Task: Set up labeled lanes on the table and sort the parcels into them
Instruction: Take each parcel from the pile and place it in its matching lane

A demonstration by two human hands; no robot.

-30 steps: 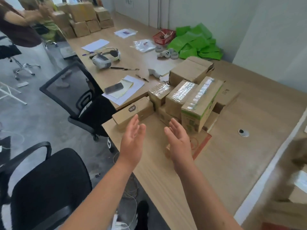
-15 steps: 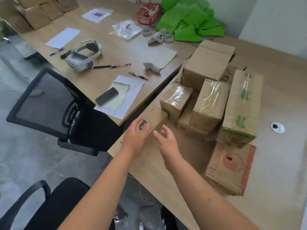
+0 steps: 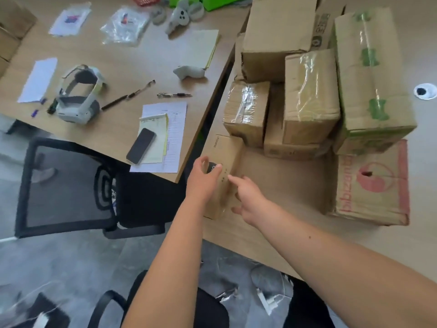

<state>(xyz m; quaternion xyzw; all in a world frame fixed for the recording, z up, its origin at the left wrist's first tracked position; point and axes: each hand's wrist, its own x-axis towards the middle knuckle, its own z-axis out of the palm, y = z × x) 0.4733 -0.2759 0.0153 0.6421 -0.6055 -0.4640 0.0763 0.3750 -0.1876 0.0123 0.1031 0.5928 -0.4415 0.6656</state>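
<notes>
left hand, right hand at a long narrow cardboard parcel

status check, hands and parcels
Left hand and right hand open, touching narrow box at table edge. Parcel stack just beyond, untouched. No lane labels in view.

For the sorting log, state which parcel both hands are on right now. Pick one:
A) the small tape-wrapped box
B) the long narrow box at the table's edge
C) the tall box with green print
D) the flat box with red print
B: the left hand and the right hand both touch the long narrow box, and neither reaches any other parcel.
</notes>
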